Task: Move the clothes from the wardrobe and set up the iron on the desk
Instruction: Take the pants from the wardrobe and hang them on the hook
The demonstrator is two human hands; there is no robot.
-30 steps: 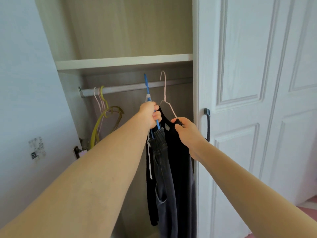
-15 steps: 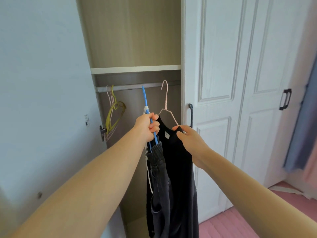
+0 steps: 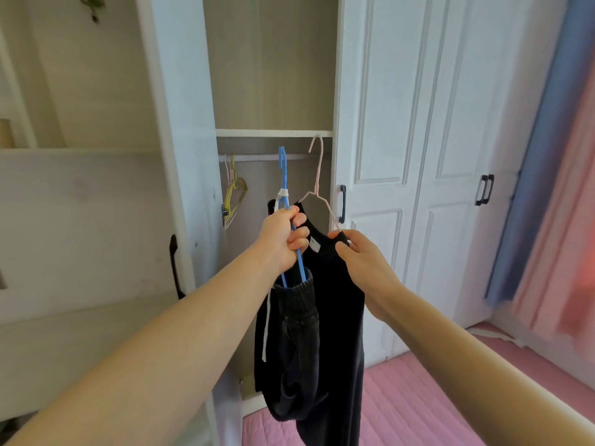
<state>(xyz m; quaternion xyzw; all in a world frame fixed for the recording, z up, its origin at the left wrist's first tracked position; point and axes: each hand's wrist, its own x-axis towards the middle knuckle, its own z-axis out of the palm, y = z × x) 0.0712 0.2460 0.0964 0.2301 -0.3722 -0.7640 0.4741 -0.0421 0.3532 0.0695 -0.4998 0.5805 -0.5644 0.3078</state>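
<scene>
At frame centre, the left hand [image 3: 283, 239] grips the neck of the blue hanger [image 3: 284, 185], fingers curled round it, with the dark washed trousers [image 3: 297, 346] hanging directly below the fist. Just right of it, the right hand [image 3: 363, 262] pinches the shoulder of the black top [image 3: 335, 317] where it sits on the pink wire hanger [image 3: 317, 181]. Both garments hang in front of the open wardrobe [image 3: 273, 91], the hooks appearing level with its rail [image 3: 254, 157]; whether they are still on it cannot be told.
</scene>
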